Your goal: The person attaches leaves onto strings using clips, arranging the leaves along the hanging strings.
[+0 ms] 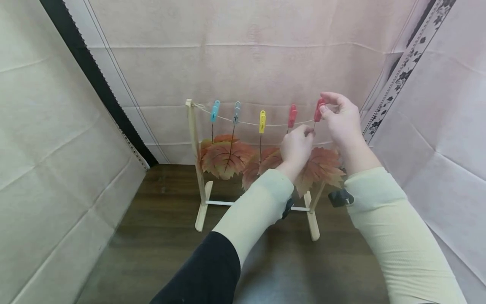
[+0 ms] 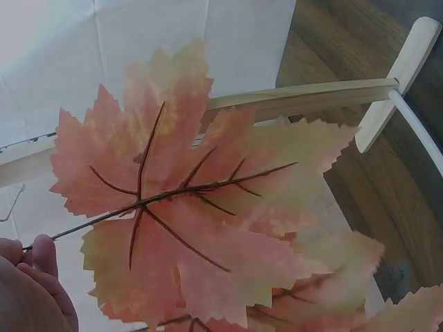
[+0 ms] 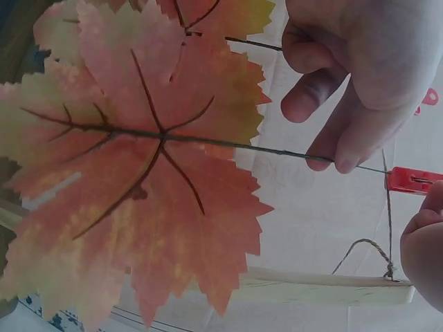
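Observation:
My left hand (image 1: 298, 145) pinches the thin dark stem of an orange-red artificial maple leaf (image 1: 322, 166) between thumb and fingertip. Just above it, my right hand (image 1: 343, 120) holds a red clothespin (image 1: 318, 110) between thumb and fingers at the right end of the string (image 1: 247, 123). In the right wrist view the stem's tip reaches the red clothespin (image 3: 408, 180), right where the string passes. The leaf (image 2: 187, 200) hangs below the left hand, its dark veins showing. A second red clothespin (image 1: 292, 116) sits on the string left of my right hand.
A wooden frame (image 1: 193, 135) carries the string and stands on the dark wood floor (image 1: 163, 253). Further left, blue (image 1: 215, 110), grey-blue (image 1: 237, 112) and yellow (image 1: 262, 121) clothespins hold more leaves (image 1: 228, 158) by their stems. Pale cloth walls (image 1: 247, 67) rise behind and beside it.

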`<state>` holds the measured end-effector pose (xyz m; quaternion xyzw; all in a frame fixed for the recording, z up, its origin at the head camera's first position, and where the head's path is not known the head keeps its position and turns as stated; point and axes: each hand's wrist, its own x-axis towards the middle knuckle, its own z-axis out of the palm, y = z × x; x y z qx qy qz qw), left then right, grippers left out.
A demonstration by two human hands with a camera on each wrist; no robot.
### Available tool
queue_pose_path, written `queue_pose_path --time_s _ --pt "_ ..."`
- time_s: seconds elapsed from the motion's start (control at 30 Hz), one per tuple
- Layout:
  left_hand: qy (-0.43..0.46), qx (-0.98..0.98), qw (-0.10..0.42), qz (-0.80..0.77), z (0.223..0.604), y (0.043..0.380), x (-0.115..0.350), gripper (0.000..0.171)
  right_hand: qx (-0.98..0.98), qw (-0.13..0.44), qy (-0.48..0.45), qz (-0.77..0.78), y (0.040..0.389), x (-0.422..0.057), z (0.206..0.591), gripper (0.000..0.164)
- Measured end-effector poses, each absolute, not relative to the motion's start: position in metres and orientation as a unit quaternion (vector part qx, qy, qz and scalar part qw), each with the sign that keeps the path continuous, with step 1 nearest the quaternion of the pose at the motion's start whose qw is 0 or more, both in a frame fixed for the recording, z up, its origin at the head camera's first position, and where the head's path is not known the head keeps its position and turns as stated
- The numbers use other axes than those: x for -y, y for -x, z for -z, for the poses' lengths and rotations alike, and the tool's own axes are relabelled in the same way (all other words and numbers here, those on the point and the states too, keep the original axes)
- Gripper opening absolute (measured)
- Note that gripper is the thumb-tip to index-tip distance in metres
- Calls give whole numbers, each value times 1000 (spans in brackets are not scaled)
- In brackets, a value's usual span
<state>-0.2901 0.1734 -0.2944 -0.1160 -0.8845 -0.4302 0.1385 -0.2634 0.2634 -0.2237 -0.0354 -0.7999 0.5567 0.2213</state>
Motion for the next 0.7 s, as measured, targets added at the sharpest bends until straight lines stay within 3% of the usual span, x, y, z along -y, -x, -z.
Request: queue_pose_path --time_s 0.7 --pt "118 863 99 481 298 296 -174 21 848 178 56 -495 265 -270 230 46"
